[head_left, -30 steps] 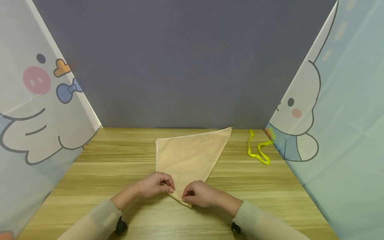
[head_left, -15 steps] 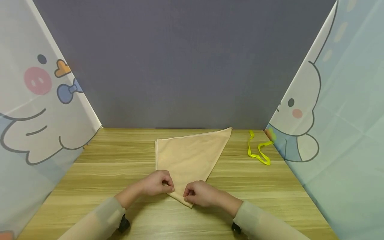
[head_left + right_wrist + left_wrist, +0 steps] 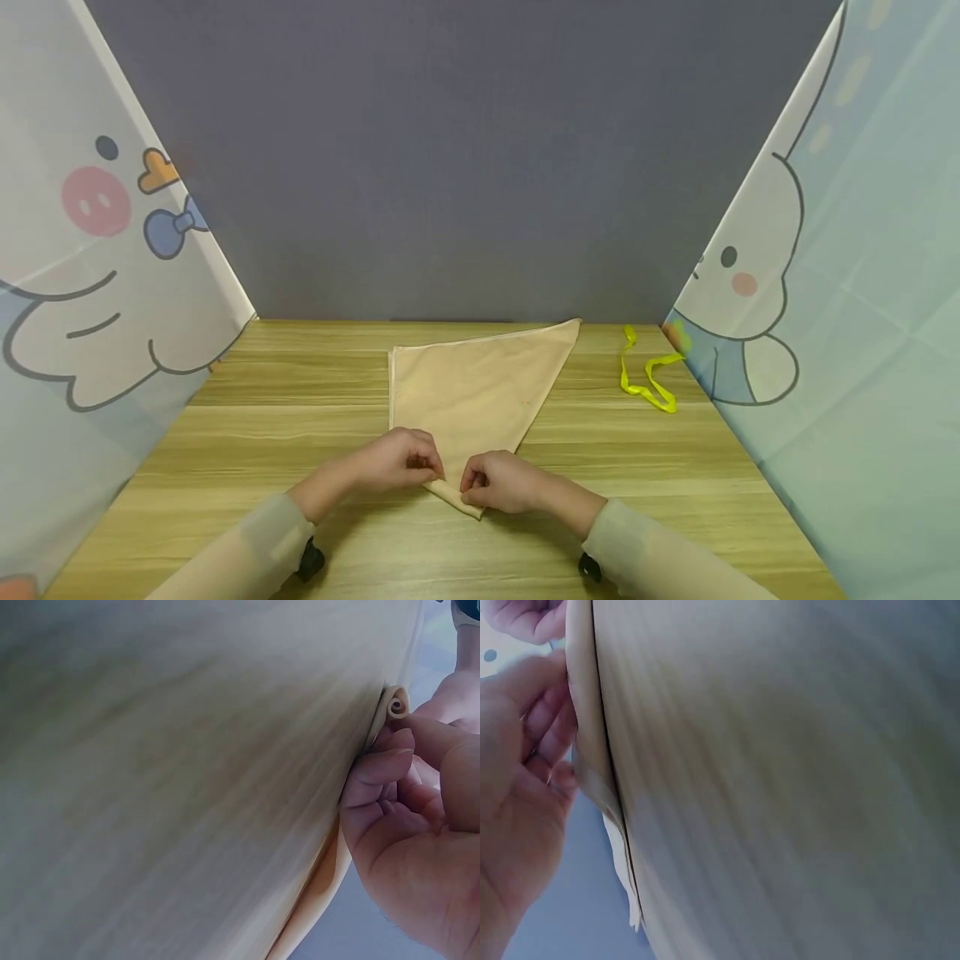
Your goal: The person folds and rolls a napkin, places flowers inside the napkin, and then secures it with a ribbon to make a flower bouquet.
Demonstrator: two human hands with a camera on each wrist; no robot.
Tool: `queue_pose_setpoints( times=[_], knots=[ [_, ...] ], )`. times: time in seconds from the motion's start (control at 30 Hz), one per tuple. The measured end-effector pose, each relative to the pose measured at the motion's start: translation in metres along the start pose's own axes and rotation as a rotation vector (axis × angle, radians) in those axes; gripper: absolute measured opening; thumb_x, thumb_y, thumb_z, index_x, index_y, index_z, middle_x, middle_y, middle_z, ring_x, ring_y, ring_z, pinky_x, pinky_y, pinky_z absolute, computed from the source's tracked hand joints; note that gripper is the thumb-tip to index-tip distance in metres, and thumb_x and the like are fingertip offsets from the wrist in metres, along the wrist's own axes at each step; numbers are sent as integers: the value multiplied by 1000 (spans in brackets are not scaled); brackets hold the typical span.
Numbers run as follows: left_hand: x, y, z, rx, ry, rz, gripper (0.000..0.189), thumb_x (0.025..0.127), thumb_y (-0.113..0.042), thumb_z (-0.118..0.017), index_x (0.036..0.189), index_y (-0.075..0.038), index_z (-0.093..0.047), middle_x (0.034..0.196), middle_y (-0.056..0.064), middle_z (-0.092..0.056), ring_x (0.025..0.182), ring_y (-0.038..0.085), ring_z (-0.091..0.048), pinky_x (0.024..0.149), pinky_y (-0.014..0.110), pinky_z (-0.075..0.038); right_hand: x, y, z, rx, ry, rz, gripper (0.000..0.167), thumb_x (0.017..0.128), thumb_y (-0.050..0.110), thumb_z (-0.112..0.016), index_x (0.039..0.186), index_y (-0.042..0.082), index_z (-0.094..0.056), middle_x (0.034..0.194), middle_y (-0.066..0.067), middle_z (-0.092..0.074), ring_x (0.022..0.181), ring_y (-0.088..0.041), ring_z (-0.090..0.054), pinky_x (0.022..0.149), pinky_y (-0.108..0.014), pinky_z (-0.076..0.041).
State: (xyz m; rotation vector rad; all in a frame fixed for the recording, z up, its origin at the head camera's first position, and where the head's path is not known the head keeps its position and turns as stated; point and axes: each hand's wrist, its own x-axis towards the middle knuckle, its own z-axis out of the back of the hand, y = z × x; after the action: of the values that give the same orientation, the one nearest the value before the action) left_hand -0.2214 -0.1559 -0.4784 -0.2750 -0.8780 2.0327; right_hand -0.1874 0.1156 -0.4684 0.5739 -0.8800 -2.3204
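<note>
A beige cloth lies folded on the table, with a pointed corner at the back right and its near edge rolled into a narrow tube. My left hand pinches the left part of that roll between thumb and fingers. On the right part, my right hand pinches the roll near its end. The right wrist view shows the spiral end of the roll just past the right hand's fingertips. In the left wrist view the rolled edge runs along the left hand's fingers, with loose cloth hanging beyond them.
A crumpled yellow ribbon lies on the wood-grain table at the back right. A grey panel stands behind the table, and printed cartoon curtains flank both sides.
My left hand has shifted its grip along the roll, ending slightly farther right. The right hand has moved a little, and the rolled edge looks slightly thicker. The ribbon stays put.
</note>
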Motion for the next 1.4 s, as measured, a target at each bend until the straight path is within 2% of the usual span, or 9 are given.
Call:
queue_pose_setpoints(
  times=[0.2, 0.43, 0.67, 0.77, 0.97, 1.1, 1.4],
  knots=[
    [-5, 1, 6, -24, 51, 15, 17, 93, -8, -86, 108, -17, -86, 105, -6, -75, 98, 2, -64, 89, 24, -58, 0, -2, 2, -2, 8, -3, 8, 102, 19, -79, 97, 19, -72, 79, 14, -63, 71, 2, -55, 67, -19, -47],
    [-4, -3, 4, -21, 55, 21, 15, 95, -7, -85, 108, -14, -86, 104, -4, -75, 97, 1, -64, 89, 23, -59, -1, -1, 4, 38, 19, 51, 5, 102, 15, -77, 98, 16, -74, 79, 15, -63, 70, 4, -54, 67, -17, -46],
    [-1, -6, -6, -79, 67, 60, 15, 93, -8, -87, 106, -16, -87, 102, -8, -73, 93, -3, -61, 84, 21, -58, -7, -1, 2, 62, 53, 17, 21, 91, 28, -91, 94, 21, -71, 72, 15, -62, 63, 3, -53, 61, -16, -43],
    [-2, -6, -8, -111, 65, 70, 14, 93, -8, -87, 105, -16, -87, 101, -8, -73, 93, -3, -62, 83, 21, -58, -7, -1, 1, 58, 65, 15, 26, 89, 27, -94, 95, 20, -70, 71, 15, -61, 62, 3, -52, 61, -16, -42],
    [-5, -5, -6, -146, 66, 60, 11, 97, -13, -85, 108, -13, -88, 101, -4, -74, 92, -3, -64, 82, 22, -61, -8, -2, 1, 70, 54, 49, 16, 92, 18, -90, 95, 17, -74, 72, 14, -62, 63, 3, -53, 60, -16, -42],
    [-3, -5, -4, -147, 73, 69, 12, 98, -18, -84, 109, -14, -88, 101, -6, -75, 91, -4, -64, 81, 22, -59, -10, -2, 3, 75, 38, 38, 7, 95, 19, -87, 95, 17, -80, 75, 15, -66, 65, 3, -56, 61, -15, -45],
    [3, -5, -2, -68, 53, 108, 10, 101, -21, -80, 105, -16, -88, 97, -10, -78, 86, -5, -62, 76, 20, -54, -12, -5, 9, 5, 31, 48, 7, 102, 22, -80, 100, 16, -84, 84, 16, -74, 72, 5, -60, 69, -17, -52]
  ],
)
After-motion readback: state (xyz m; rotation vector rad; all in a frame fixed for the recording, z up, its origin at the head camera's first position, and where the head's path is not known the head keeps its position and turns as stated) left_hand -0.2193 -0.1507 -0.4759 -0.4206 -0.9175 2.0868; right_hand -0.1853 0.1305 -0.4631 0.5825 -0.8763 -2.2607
